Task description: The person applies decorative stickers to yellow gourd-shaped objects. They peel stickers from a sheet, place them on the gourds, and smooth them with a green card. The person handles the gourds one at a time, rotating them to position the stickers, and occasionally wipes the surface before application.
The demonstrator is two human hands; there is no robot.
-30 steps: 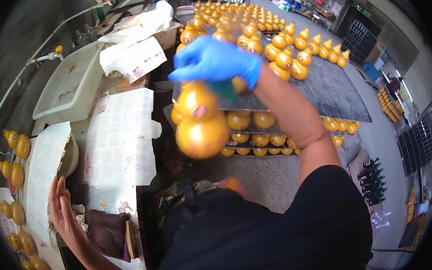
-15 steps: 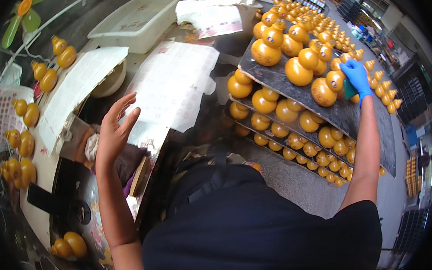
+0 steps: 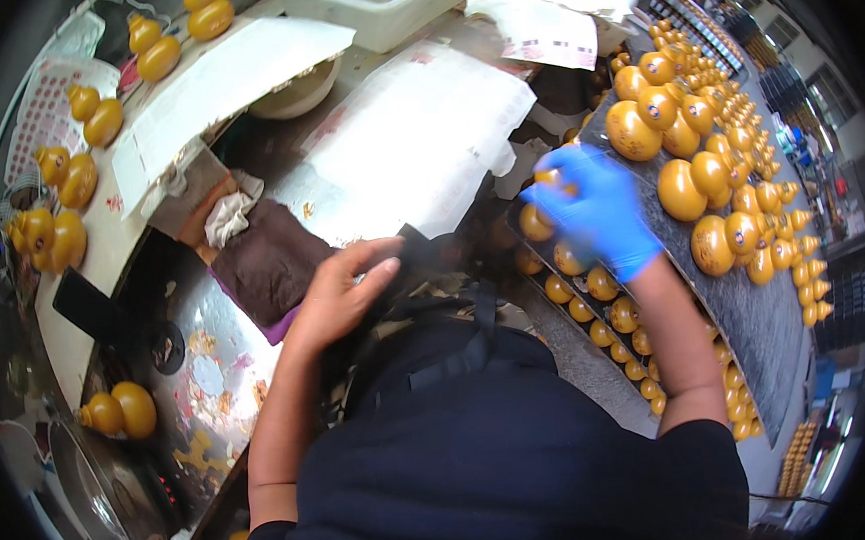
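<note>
My right hand, in a blue glove, has come back from the far part of the rack and is now a blur beside the near corner of the top board. Half a second ago it was out among the yellow gourds with a green cloth below it; I can no longer see that cloth. A second ago a gourd hung beneath its fingers. Yellow shows below them now too, but I cannot tell whether they grip a gourd or only pass over those on the shelves.

My left hand, bare, has shifted to the near side of the dark cloth. Its thumb and fingers stand apart, nothing visible between them. The two hands are well apart.

I take the change to mean that the carried gourd was left on the board, where gourds stand in rows just right of my right hand; more fill the shelves below. Ahead of my left hand, white paper covers part of the worktop, with a pale tub beyond. Farther out to the left of that hand, more gourds lie along a pale ledge.
</note>
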